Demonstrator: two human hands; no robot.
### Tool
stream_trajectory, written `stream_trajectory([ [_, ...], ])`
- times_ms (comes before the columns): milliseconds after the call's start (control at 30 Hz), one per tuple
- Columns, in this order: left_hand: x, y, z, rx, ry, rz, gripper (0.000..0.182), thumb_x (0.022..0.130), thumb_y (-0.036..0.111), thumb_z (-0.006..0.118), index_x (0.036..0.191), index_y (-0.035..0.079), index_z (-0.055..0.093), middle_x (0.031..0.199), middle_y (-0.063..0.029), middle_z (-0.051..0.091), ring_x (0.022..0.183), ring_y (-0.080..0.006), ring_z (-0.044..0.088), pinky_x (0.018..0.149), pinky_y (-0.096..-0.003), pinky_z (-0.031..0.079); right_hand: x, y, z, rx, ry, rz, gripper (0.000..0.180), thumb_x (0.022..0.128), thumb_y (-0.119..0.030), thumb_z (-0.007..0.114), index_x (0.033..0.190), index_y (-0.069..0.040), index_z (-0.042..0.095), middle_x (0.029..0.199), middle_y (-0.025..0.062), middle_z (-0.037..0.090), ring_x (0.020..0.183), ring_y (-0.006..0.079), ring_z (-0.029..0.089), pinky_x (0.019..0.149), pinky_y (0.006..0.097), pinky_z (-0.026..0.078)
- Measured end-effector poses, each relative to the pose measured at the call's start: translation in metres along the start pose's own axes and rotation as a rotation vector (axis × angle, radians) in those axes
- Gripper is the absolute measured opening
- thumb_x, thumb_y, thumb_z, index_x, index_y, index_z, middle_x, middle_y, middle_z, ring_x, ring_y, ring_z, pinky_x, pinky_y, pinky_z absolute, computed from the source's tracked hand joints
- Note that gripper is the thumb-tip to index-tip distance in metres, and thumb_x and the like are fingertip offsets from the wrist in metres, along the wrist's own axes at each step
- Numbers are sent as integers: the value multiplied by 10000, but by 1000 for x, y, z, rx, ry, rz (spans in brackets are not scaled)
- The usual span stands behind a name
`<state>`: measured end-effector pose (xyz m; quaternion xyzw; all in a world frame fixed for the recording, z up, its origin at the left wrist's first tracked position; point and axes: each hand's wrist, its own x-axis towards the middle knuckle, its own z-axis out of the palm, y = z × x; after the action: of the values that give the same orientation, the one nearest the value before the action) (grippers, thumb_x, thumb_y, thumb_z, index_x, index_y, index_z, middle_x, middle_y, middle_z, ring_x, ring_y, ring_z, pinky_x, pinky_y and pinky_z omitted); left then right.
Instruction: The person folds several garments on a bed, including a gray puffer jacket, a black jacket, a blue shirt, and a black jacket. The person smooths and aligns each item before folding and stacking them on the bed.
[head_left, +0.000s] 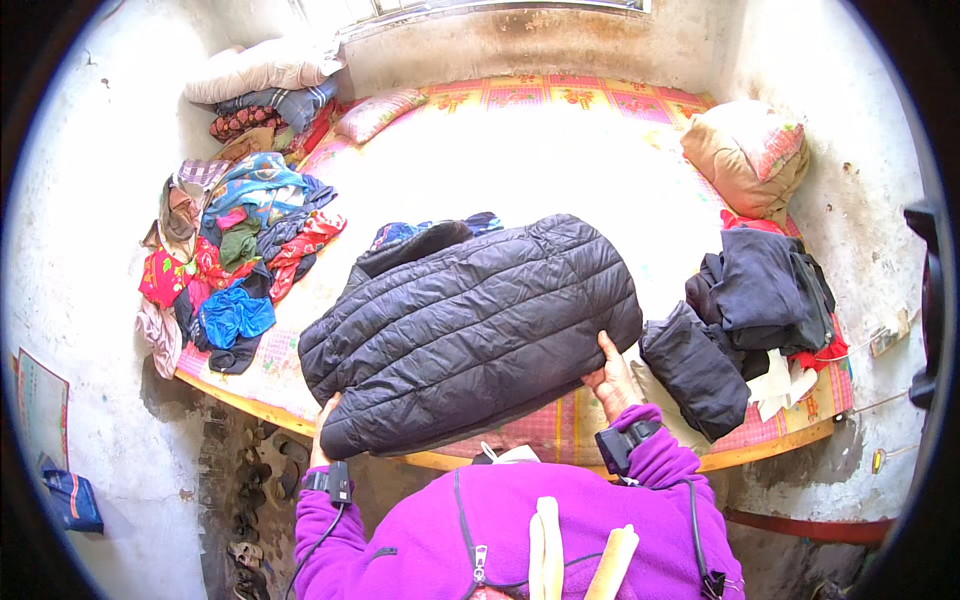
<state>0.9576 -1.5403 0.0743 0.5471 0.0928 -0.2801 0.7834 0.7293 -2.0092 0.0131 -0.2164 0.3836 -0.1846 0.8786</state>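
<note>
A black quilted puffer jacket (472, 330), folded into a long bundle, is held up over the front of the bed. My left hand (324, 427) grips its lower left end, with most of the fingers hidden beneath it. On the right, my right hand (613, 381) holds the lower right edge, thumb on top and fingers underneath. Behind the jacket a blue patterned cloth (397, 234) shows in part. Close to my right hand lies a folded dark garment (696, 371).
A heap of mixed clothes (247, 225) covers the bed's left side, below stacked bedding (262, 82). Folded dark clothes (761, 289) and a tan bundle (750, 157) sit at the right. The bed's wooden edge (780, 452) runs before me. Shoes (251, 487) stand on the floor.
</note>
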Motion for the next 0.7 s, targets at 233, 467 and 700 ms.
stream_trajectory([
  [233,-24,61,-15,620,132,446,561,860,273,671,1311,-5,484,1280,-127,540,1160,-242,520,999,-373,396,-49,-71,-14,-518,134,-489,490,842,-293,700,1245,-85,515,1018,77,611,872,178,604,780,268,474],
  [467,-34,40,61,1688,95,1042,702,797,443,667,1384,123,452,1451,-183,370,1342,-394,315,1075,-525,252,-42,-83,72,-1512,117,-1425,551,821,-375,662,1289,-113,536,1283,171,527,1223,348,446,1001,478,348],
  [700,-4,-34,49,1786,-17,730,733,751,536,660,1388,236,458,1511,-135,269,1362,-392,258,1058,-585,221,-19,3,66,-2017,66,-1028,611,826,-466,618,1375,-245,463,1479,162,320,1336,392,304,1007,614,277],
])
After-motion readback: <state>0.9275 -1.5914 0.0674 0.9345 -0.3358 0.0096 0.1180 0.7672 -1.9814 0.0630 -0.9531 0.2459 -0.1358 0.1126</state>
